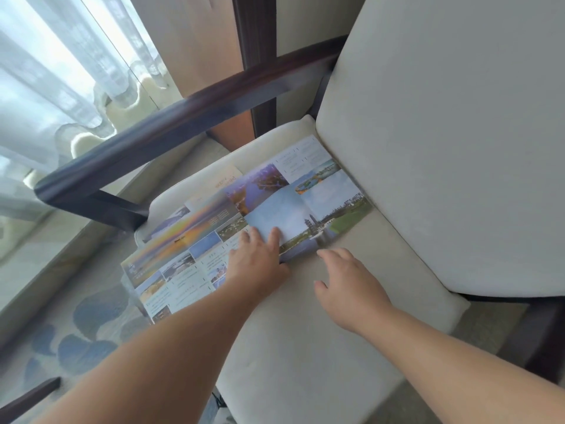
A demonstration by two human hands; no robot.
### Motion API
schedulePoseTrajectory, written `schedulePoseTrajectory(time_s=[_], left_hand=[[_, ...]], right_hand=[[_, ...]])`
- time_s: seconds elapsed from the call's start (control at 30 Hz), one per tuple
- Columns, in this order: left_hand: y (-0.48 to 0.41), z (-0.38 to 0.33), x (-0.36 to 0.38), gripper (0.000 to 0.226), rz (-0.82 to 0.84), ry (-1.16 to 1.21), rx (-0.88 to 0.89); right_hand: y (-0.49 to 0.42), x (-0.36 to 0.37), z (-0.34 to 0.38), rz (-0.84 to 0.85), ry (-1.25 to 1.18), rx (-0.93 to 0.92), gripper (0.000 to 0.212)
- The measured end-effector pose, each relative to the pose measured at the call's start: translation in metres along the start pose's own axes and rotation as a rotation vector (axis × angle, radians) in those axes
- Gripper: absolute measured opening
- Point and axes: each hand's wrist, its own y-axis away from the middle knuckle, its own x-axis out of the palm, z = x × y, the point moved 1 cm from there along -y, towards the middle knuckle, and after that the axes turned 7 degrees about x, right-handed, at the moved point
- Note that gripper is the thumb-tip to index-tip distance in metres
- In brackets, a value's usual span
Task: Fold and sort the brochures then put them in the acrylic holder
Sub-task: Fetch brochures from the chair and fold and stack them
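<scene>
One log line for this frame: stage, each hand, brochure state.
stage: folding | left hand: flat on brochure | right hand: open above chair seat, empty | brochure: unfolded on seat

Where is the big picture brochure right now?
The brochure lies unfolded on the chair seat, its left end hanging over the edge under the armrest. The left hand presses on it.

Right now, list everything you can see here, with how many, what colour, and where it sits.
unfolded brochure: one, colourful photo panels, spread over the seat, left end overhanging
cream brochure: one, cream, on the seat under the unfolded one
chair seat: one, beige, centre
chair back: one, beige, right
armrest: one, dark wood, left of the seat
curtain: sheer white, upper left
carpet: grey with blue patches, lower left
left hand: flat on the unfolded brochure
right hand: open, over the seat by the brochure's edge
</scene>
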Motion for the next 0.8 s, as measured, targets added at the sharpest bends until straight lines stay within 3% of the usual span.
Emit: schedulePoseTrajectory(time_s=[0.1, 0.33, 0.43, 0.57, 0.63, 0.73, 0.8], left_hand=[[0.013, -0.004, -0.006, 0.039, -0.054, 0.008, 0.078], [0.043, 0.006, -0.023, 0.044, -0.254, 0.031, 0.197], [0.062, 0.011, -0.033, 0.042, -0.283, 0.107, 0.258], [0.078, 0.015, -0.049, 0.045, -0.318, 0.166, 0.307], [0.081, 0.014, -0.052, 0.047, -0.248, 0.133, 0.289], [0.083, 0.007, -0.052, 0.062, 0.020, 0.160, 0.266], [0.086, -0.011, -0.063, 0.068, 0.045, 0.253, 0.294]], right_hand=[[-0.004, -0.006, 0.001, -0.071, 0.014, -0.025, 0.055], [-0.015, -0.029, -0.026, -0.181, 0.231, 0.086, 0.098], [-0.014, -0.034, -0.034, -0.162, 0.181, 0.124, 0.094], [-0.010, -0.045, -0.038, -0.193, -0.093, 0.182, 0.079], [-0.005, -0.054, -0.037, -0.244, -0.261, 0.183, 0.076], [0.007, -0.075, -0.033, -0.347, -0.361, 0.166, 0.077], [0.018, -0.093, -0.033, -0.420, -0.366, 0.124, 0.072]])
